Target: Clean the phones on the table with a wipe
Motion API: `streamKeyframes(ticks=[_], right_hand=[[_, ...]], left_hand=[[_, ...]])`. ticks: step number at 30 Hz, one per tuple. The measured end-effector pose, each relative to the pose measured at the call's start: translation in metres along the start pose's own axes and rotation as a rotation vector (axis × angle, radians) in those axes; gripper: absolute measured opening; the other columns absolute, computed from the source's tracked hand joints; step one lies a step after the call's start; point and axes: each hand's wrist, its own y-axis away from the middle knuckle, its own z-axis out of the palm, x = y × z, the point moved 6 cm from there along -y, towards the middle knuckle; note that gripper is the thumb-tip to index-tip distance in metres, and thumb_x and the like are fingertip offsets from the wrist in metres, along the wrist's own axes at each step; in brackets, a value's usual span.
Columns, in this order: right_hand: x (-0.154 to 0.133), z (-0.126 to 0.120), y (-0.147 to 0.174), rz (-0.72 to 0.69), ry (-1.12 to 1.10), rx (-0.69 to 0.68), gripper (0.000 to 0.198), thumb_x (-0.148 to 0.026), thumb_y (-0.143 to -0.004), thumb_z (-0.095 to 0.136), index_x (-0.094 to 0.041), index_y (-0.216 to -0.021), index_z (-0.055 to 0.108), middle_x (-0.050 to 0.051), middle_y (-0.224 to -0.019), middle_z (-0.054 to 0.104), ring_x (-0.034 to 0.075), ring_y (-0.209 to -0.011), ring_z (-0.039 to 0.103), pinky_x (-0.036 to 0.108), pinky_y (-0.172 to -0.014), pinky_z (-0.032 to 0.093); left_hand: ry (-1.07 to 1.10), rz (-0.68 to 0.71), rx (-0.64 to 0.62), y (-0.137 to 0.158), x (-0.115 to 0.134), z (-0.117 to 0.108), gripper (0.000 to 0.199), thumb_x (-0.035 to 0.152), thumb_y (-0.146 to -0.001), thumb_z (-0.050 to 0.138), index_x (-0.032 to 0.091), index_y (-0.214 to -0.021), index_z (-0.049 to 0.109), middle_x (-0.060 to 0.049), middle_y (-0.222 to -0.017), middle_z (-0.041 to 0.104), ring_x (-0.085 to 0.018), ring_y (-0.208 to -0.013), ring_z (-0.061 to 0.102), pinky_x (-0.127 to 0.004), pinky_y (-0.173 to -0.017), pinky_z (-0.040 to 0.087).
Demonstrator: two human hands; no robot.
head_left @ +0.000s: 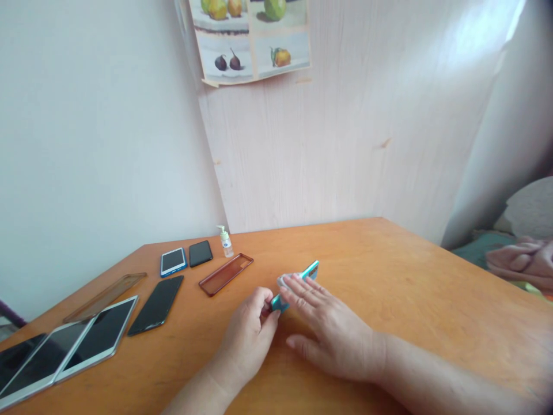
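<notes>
A teal phone (281, 304) is held tilted above the middle of the table. My left hand (251, 325) pinches its near end between thumb and fingers. Flat across the phone's back lies my right hand (326, 323), fingers stretched out and thumb apart. Under those fingers a bit of white material (284, 280), perhaps a wipe, shows at the edge; most of it is hidden. The phone's far corner, with a dark camera patch, sticks out past my right fingers. Left of my hands lies a reddish clear phone case (226, 275).
A small pump bottle (226, 242) stands near the back edge. To the left lie a blue-edged phone (173, 261), a dark phone (201, 253), a larger black phone (156, 305), a brownish clear case (106, 297) and white-framed tablets (97, 334). The wooden table (410, 288) meets a pale wall behind.
</notes>
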Motion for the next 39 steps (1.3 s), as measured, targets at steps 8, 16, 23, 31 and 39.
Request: streamKeyframes(ticks=[8, 16, 23, 31, 39], right_hand=[[0.046, -0.001, 0.002, 0.215, 0.041, 0.135, 0.065, -0.03, -0.091, 0.056, -0.012, -0.151, 0.037, 0.016, -0.157, 0.033, 0.029, -0.147, 0.024, 0.05, -0.12, 0.026], [0.009, 0.004, 0.002, 0.056, 0.012, 0.013, 0.08, -0.034, -0.087, 0.061, -0.014, -0.156, 0.026, 0.012, -0.162, 0.02, 0.027, -0.149, 0.015, 0.046, -0.122, 0.022], [0.024, 0.002, 0.001, 0.11, 0.032, 0.04, 0.07, -0.031, -0.091, 0.056, -0.015, -0.154, 0.031, 0.011, -0.16, 0.025, 0.025, -0.149, 0.018, 0.048, -0.122, 0.022], [0.016, 0.002, 0.002, 0.09, 0.016, 0.033, 0.075, -0.032, -0.088, 0.06, -0.014, -0.155, 0.03, 0.012, -0.161, 0.023, 0.027, -0.149, 0.017, 0.049, -0.122, 0.022], [0.022, 0.005, 0.003, 0.093, -0.034, 0.067, 0.073, -0.028, -0.09, 0.057, -0.019, -0.156, 0.027, 0.01, -0.161, 0.023, 0.025, -0.149, 0.017, 0.049, -0.121, 0.022]], left_hand=[[-0.023, -0.033, -0.006, -0.001, -0.001, 0.0, 0.006, 0.021, -0.088, 0.055, 0.024, -0.09, 0.05, 0.002, -0.082, 0.062, -0.017, -0.075, 0.059, -0.027, -0.071, 0.041], [0.024, -0.015, -0.002, -0.001, -0.002, 0.0, 0.004, 0.022, -0.09, 0.054, 0.024, -0.092, 0.051, 0.002, -0.083, 0.062, -0.017, -0.075, 0.058, -0.026, -0.07, 0.042], [0.016, -0.032, -0.013, -0.001, -0.001, 0.0, 0.005, 0.022, -0.089, 0.056, 0.024, -0.09, 0.051, 0.003, -0.079, 0.06, -0.016, -0.072, 0.057, -0.025, -0.067, 0.041], [0.058, -0.021, 0.011, 0.0, 0.002, -0.001, 0.005, 0.02, -0.087, 0.057, 0.023, -0.09, 0.054, 0.002, -0.082, 0.063, -0.017, -0.075, 0.059, -0.025, -0.07, 0.042], [0.036, -0.046, -0.008, -0.002, 0.001, -0.001, 0.006, 0.02, -0.088, 0.056, 0.024, -0.091, 0.052, 0.003, -0.08, 0.061, -0.016, -0.072, 0.058, -0.025, -0.068, 0.041]])
